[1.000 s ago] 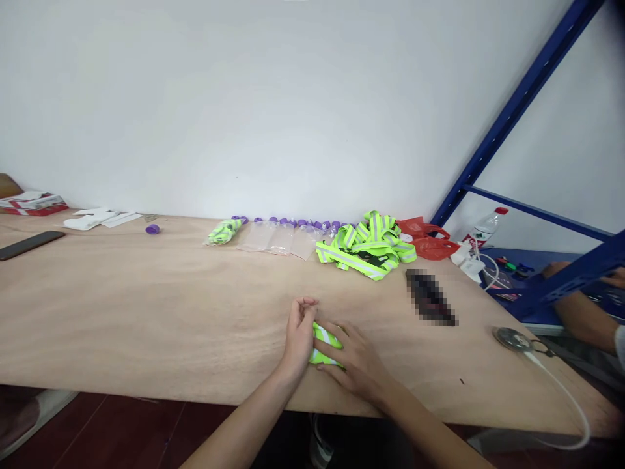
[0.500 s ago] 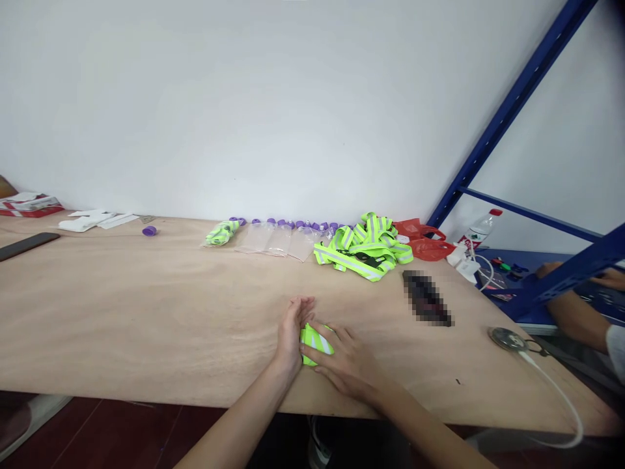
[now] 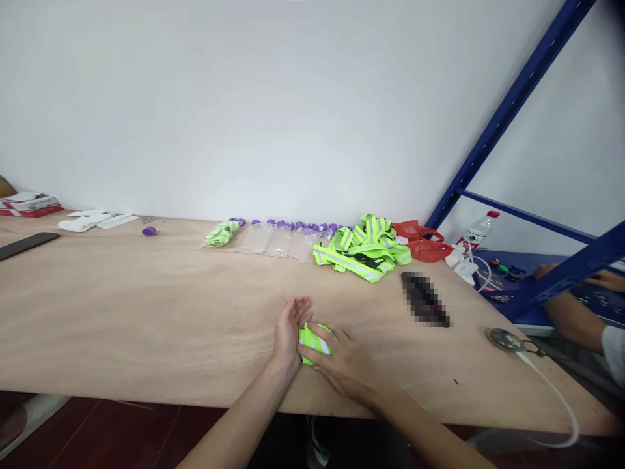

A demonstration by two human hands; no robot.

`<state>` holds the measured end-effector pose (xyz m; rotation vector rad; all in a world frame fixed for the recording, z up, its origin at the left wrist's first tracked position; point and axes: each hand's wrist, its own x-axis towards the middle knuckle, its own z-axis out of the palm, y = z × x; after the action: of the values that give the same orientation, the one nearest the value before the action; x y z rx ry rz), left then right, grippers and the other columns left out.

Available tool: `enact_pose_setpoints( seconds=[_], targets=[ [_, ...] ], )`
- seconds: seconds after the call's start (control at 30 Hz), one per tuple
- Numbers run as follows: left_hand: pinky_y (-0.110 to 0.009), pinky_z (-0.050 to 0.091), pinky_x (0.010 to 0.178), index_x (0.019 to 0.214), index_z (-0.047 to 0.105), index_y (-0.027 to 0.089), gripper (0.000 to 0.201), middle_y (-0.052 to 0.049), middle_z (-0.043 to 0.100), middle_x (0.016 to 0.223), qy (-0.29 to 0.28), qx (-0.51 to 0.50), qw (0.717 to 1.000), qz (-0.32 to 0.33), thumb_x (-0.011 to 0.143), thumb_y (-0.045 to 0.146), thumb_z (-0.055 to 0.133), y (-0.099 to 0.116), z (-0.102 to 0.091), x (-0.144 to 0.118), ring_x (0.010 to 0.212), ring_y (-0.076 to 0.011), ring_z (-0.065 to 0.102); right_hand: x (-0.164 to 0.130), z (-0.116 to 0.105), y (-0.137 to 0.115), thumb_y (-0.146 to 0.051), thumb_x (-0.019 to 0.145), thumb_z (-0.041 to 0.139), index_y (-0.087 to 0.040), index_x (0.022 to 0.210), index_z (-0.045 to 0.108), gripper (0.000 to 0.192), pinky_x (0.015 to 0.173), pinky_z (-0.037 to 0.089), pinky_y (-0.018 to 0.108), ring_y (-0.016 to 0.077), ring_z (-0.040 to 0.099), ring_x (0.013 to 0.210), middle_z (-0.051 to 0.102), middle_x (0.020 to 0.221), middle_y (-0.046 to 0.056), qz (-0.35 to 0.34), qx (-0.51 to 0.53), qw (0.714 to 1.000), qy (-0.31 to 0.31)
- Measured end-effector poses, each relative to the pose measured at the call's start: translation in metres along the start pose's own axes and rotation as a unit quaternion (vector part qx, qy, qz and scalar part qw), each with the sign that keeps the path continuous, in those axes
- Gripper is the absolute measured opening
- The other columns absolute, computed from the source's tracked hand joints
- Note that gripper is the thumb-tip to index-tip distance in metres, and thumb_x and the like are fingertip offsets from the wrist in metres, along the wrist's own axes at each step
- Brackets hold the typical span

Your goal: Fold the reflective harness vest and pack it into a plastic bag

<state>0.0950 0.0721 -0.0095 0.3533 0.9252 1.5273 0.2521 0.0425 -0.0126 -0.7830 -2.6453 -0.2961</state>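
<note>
A folded bundle of neon-yellow reflective strap (image 3: 315,341) with silver stripes lies on the wooden table near its front edge. My right hand (image 3: 344,361) rests over its right side, fingers laid across it and gripping it. Standing on its edge, my left hand (image 3: 287,332) borders the bundle's left side, palm turned toward it, fingers stretched out and slightly bent. Further back sits a loose heap of the same reflective straps (image 3: 368,251) with a black part among them. Left of the heap are clear plastic bags (image 3: 278,240) and a bagged strap bundle (image 3: 222,233).
Several purple caps (image 3: 319,227) line the wall. A red plastic bag (image 3: 427,251), a bottle (image 3: 478,229) and a blurred dark object (image 3: 424,299) are on the right. A blue metal rack (image 3: 508,120) stands there; behind it shows another person's arm (image 3: 573,319). A corded round device (image 3: 505,339) lies at right.
Both hands and the strap bundle between them have shifted very slightly left. The view has also moved a little; the other things lie as before.
</note>
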Motion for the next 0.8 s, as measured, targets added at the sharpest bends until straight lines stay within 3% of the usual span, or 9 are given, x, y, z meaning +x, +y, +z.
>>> enact_pose_setpoints(
  seconds=[0.1,0.23,0.4,0.53,0.67,0.8],
  targets=[
    [-0.042,0.052,0.097,0.084,0.059,0.022,0.018,-0.011,0.074,0.107,0.0,-0.004,1.0,-0.005,0.08,0.039,0.06,0.002,-0.002,0.002,0.11,-0.0262,0.069,-0.001,0.002,0.001,-0.021,0.095,0.057,-0.042,0.142,0.054,0.051,0.092,0.047,0.046,0.0294,0.059,0.115,0.056,0.145,0.011,-0.016,-0.003,1.0,0.027],
    [-0.042,0.055,0.096,0.083,0.058,0.022,0.014,-0.011,0.074,0.106,-0.005,0.001,1.0,-0.009,0.083,0.035,0.054,0.006,-0.005,0.005,0.108,-0.0253,0.071,-0.002,0.002,0.0,-0.016,0.093,0.057,-0.042,0.136,0.059,0.051,0.092,0.049,0.048,0.0302,0.058,0.116,0.059,0.143,0.01,-0.016,-0.012,0.999,0.037],
    [-0.044,0.056,0.093,0.087,0.059,0.021,0.014,-0.013,0.074,0.107,-0.027,0.061,0.998,-0.01,0.082,0.035,0.057,0.01,-0.007,0.004,0.104,-0.0266,0.072,-0.003,0.003,-0.003,-0.024,0.095,0.059,-0.042,0.13,0.064,0.04,0.094,0.049,0.047,0.0294,0.056,0.118,0.058,0.144,0.007,0.025,0.01,0.999,0.021],
    [-0.044,0.054,0.096,0.093,0.059,0.022,0.022,-0.011,0.072,0.114,-0.063,0.153,0.985,0.044,0.077,0.035,0.065,0.028,-0.014,0.009,0.109,-0.0265,0.07,0.0,-0.004,-0.003,-0.03,0.096,0.058,-0.039,0.128,0.065,0.034,0.096,0.049,0.043,0.0265,0.056,0.117,0.057,0.143,0.007,0.074,0.043,0.996,-0.025],
    [-0.042,0.051,0.101,0.097,0.059,0.022,0.032,-0.009,0.068,0.121,-0.06,0.287,0.943,0.156,0.073,0.042,0.069,0.071,-0.03,0.04,0.118,-0.0275,0.064,0.002,-0.011,-0.001,-0.032,0.097,0.056,-0.038,0.13,0.064,0.035,0.102,0.047,0.042,0.0258,0.054,0.12,0.054,0.145,0.006,0.079,0.07,0.994,-0.026],
    [-0.047,0.042,0.109,0.107,0.056,0.023,0.035,-0.01,0.062,0.129,-0.007,0.446,0.851,0.277,0.077,0.04,0.061,0.122,-0.047,0.088,0.127,-0.0309,0.056,-0.001,-0.004,-0.001,-0.036,0.099,0.055,-0.04,0.13,0.063,0.033,0.101,0.047,0.042,0.0254,0.052,0.122,0.053,0.147,0.004,0.09,0.083,0.992,-0.01]
  ],
)
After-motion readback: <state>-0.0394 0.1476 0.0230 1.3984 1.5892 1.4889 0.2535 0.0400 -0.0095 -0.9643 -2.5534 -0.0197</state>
